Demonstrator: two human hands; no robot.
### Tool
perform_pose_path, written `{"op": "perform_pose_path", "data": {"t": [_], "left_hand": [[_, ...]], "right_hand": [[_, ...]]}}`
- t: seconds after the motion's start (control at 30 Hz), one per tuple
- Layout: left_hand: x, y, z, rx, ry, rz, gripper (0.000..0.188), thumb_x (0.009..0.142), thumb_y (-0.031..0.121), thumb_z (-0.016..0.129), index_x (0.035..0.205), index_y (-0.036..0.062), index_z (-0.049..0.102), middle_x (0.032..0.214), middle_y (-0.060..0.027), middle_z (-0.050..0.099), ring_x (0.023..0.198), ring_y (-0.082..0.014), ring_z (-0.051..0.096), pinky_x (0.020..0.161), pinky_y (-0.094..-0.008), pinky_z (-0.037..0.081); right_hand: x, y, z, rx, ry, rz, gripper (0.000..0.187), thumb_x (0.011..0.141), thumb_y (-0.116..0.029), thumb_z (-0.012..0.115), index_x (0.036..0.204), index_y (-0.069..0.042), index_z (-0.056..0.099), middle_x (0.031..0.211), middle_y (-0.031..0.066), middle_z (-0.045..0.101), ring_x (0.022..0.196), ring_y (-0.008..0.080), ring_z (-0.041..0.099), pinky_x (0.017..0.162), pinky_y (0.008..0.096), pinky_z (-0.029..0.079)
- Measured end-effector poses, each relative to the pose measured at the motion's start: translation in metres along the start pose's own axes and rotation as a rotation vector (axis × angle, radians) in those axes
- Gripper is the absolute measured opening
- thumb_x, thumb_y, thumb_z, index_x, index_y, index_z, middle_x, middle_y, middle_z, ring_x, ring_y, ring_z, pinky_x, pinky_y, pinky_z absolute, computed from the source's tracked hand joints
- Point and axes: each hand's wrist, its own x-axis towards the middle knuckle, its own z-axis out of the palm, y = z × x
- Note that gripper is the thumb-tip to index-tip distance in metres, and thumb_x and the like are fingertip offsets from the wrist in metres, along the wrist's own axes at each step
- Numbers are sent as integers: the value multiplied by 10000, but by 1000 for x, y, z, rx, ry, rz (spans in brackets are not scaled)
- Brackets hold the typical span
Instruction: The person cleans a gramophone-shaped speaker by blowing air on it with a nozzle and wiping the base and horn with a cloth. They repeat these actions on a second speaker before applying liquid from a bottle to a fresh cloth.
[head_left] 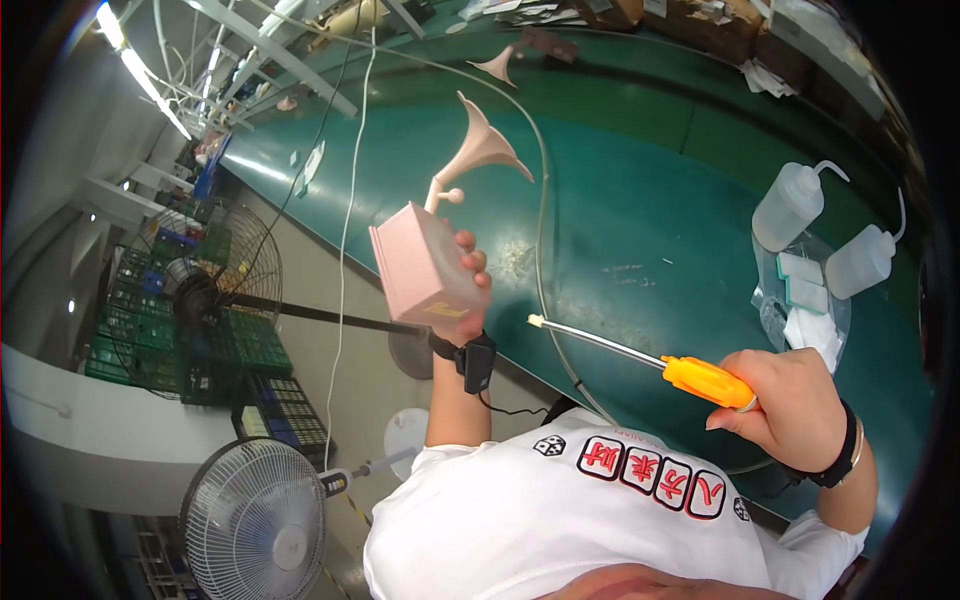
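My left hand (pixel 474 264) is wrapped round a pink gramophone-shaped box (pixel 415 262), held up at the near edge of the green table. A flared pink horn (pixel 484 146) rises from the box on a thin neck, with a small round knob beside it. In my right hand (pixel 790 405) is a screwdriver (pixel 690 374) with an orange handle, gripped in closed fingers. Its metal shaft points left toward the box and stays apart from it. A small pale yellow piece sits at the shaft's tip; I cannot make out what it is.
Two squeeze bottles (pixel 786 210) and small pale blocks (pixel 803 282) stand on a plastic sheet at the right of the green table (pixel 640 200). Another pink horn (pixel 497 66) lies farther back. A hose crosses the tabletop. Fans (pixel 255 520) stand at the left.
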Motion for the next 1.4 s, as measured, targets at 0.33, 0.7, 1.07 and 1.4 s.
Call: {"op": "perform_pose_path", "data": {"t": [0.33, 0.7, 1.07, 1.4], "left_hand": [[-9, -23, -26, -983, -356, -394, 383, 974, 242, 528, 1296, 34, 530, 1038, -139, 551, 724, -277, 686, 540, -386, 594], [-4, -18, 11, -1010, -164, -219, 303, 955, 127, 526, 1231, 6, 556, 973, -136, 579, 781, -278, 690, 644, -390, 607], [10, -20, 24, -620, 13, -120, 271, 992, 183, 461, 1194, 36, 567, 979, 18, 641, 990, -123, 643, 1140, -453, 224], [26, -71, 62, -420, -215, -399, 293, 977, 219, 517, 1235, 91, 570, 1010, 28, 652, 993, -115, 609, 1125, -489, 213]], "right_hand": [[0, 25, -14, 216, 113, 91, 440, 821, -433, 758, 975, -44, 623, 778, 105, 642, 654, 308, 621, 593, 338, 464], [6, 28, -7, 142, -32, 44, 447, 806, -433, 770, 958, -42, 618, 767, 103, 634, 625, 324, 599, 582, 335, 463], [-30, 2, 1, 70, -52, 73, 437, 734, -369, 810, 980, -49, 640, 773, 122, 637, 694, 340, 625, 613, 378, 489], [-239, -9, 18, 286, 971, 442, 419, 965, -305, 652, 1220, 8, 539, 863, 55, 626, 680, 118, 580, 634, 256, 459]]}}
